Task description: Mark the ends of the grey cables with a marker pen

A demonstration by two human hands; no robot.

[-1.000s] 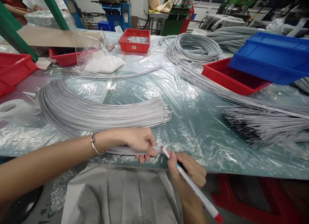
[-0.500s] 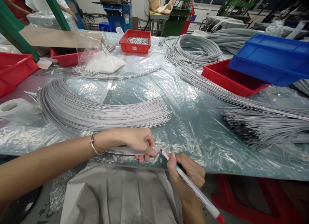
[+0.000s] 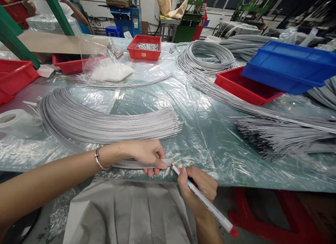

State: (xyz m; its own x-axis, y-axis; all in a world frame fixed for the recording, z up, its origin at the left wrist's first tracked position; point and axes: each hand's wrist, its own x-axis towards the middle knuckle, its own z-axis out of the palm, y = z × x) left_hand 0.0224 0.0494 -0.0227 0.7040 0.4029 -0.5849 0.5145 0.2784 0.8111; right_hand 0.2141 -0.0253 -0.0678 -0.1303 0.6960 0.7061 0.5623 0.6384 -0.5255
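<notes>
My left hand (image 3: 151,154) pinches a flat row of thin grey wires (image 3: 128,163) close to their ends, near the front edge of the table. Thumb on top and fingers beneath hold the wires side by side. In my right hand (image 3: 198,184) is a white marker pen (image 3: 210,206) with a red end. Its red tip is at the wire ends, just right of my left thumb; whether it touches them I cannot tell. Behind my left hand lies a wide curved bundle of grey wires (image 3: 118,125), its cut ends toward the right.
Plastic sheeting covers the table (image 3: 204,142). On the right lie another wire bundle (image 3: 275,135), a wire coil (image 3: 207,56), a red tray (image 3: 244,84) and a blue bin (image 3: 288,67). A red tray of small metal parts (image 3: 144,48) stands behind. A plastic roll (image 3: 18,121) sits left.
The whole view has shifted slightly. Both hands keep nearly the same pose, with the pen tip still at the wire ends. At the back left, another person's arm has moved up.
</notes>
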